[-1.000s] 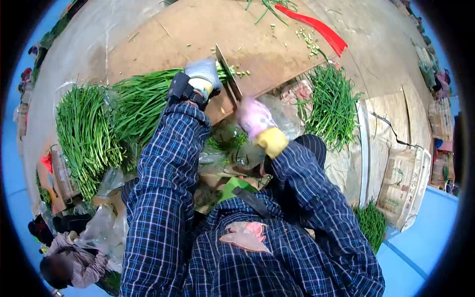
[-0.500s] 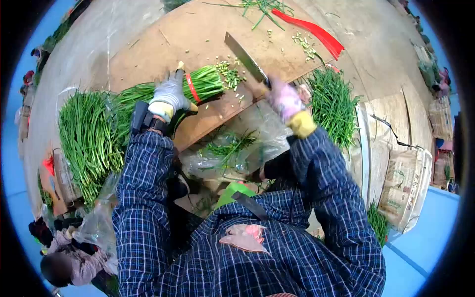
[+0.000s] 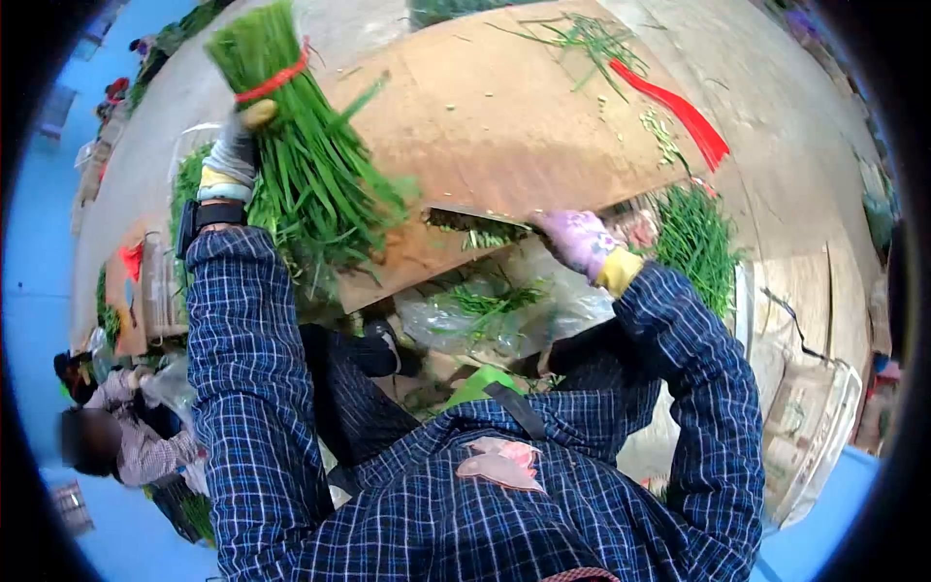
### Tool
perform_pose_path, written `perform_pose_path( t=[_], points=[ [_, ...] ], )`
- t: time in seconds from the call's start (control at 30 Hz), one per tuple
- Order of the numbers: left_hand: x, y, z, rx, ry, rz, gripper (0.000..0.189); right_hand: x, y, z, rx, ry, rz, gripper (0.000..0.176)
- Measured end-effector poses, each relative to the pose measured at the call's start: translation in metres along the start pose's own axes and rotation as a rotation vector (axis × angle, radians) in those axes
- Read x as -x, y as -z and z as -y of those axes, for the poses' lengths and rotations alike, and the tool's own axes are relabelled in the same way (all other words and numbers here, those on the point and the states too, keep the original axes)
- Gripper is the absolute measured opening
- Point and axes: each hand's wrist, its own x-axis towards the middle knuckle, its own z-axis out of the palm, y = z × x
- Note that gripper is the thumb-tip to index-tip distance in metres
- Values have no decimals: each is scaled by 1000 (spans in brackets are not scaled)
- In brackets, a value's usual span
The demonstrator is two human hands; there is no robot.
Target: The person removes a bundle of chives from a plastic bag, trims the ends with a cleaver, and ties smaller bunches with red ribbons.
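At the upper left my gloved left hand [image 3: 238, 145] is closed round a large green bundle [image 3: 320, 165], just below its red band [image 3: 276, 78]. The bundle is raised, its banded end up and its loose leaves spreading down over the board [image 3: 504, 78]. My gloved right hand [image 3: 577, 242] grips a cleaver [image 3: 475, 213] by the handle at the board's near edge. The blade points left, with cut green pieces [image 3: 490, 237] along it. More cut bits [image 3: 659, 136] lie on the board's right part.
A red strip [image 3: 679, 107] and loose leaves [image 3: 596, 44] lie on the board's far right. Greens [image 3: 693, 242] are heaped right of it. Clear plastic [image 3: 465, 320] with leaves lies below the near edge. A crate [image 3: 810, 417] stands lower right. Another person [image 3: 126, 427] is at lower left.
My left hand has lifted the banded bundle off the board, up and to the left. The cleaver has moved down to the near edge, and the cut pieces near the board's middle are mostly gone.
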Motion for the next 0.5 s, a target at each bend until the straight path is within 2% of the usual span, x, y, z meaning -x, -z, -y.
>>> perform_pose_path(
  t=[0.03,0.07,0.13,0.17,0.2,0.27,0.33,0.37,0.4,0.43,0.47,0.5],
  points=[
    [25,-6,-8,97,-30,-108,42,-3,4,-4,47,-59,13,26],
    [28,9,-11,205,-75,44,47,-4,7,-10,95,-120,24,27],
    [33,28,-3,329,-236,-83,55,-3,14,-29,212,-249,-156,29],
    [36,21,-4,363,-306,-59,62,-3,21,-38,204,-255,-174,31],
    [41,25,0,449,-282,-66,66,-2,14,-58,166,-262,-230,32],
    [49,4,-4,403,-322,-94,68,-2,-1,-90,420,-284,-142,34],
    [52,-8,-5,406,-237,-117,68,-2,8,-78,459,-346,-23,38],
    [53,-14,-3,441,-211,-66,65,-9,11,-67,466,-393,-124,44],
    [45,-17,4,481,-172,-12,63,-18,35,-44,368,-322,-258,54],
    [38,-13,10,447,-141,56,63,-32,50,-21,101,-313,-368,66],
    [39,-31,7,411,-127,24,64,-45,84,14,-312,-244,-373,71],
    [32,-39,13,477,-73,47,64,-61,95,38,-710,-65,-510,80]
  ],
)
